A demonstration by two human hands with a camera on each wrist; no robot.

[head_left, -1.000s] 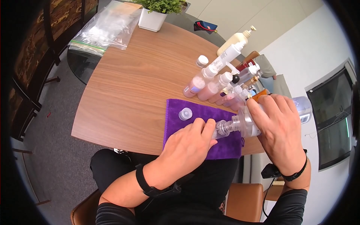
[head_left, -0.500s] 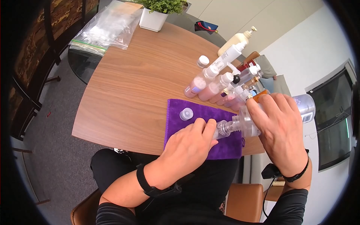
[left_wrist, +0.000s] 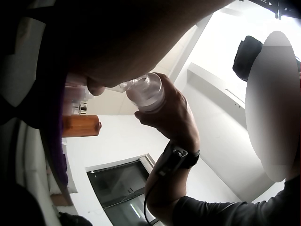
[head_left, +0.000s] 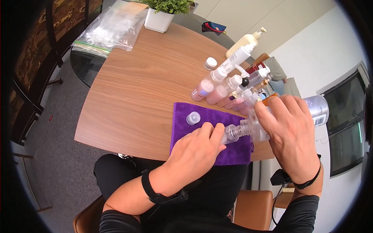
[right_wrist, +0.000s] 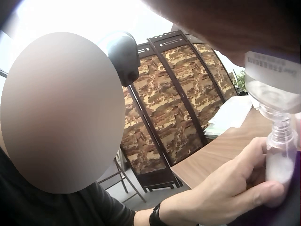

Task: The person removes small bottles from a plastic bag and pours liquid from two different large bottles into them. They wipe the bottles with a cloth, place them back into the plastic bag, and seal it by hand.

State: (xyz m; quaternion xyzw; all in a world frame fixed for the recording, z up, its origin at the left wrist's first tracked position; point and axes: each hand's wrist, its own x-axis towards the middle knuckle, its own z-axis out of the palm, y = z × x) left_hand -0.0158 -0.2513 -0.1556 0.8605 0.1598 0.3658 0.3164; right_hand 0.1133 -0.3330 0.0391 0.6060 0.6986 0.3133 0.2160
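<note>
My left hand (head_left: 197,152) grips a small clear bottle (head_left: 229,136) above a purple cloth (head_left: 233,156). In the right wrist view this small bottle (right_wrist: 281,165) stands upright with whitish contents inside. My right hand (head_left: 290,136) holds a large clear bottle (head_left: 315,110) tipped over, its neck meeting the small bottle's mouth. Seen from the left wrist, the large bottle (left_wrist: 149,96) is in the right hand's fingers. A clear cap (head_left: 193,118) lies on the cloth, left of the small bottle.
Several pink bottles (head_left: 206,88) and pump bottles (head_left: 244,43) stand beyond the cloth, with a white cap (head_left: 210,63) near them. Plastic bags (head_left: 110,29) and a potted plant (head_left: 158,20) are at the table's far left.
The large bottle's base has shifted slightly right and upward, with my right hand moving a little along with it. My left hand and the small bottle have hardly moved.
</note>
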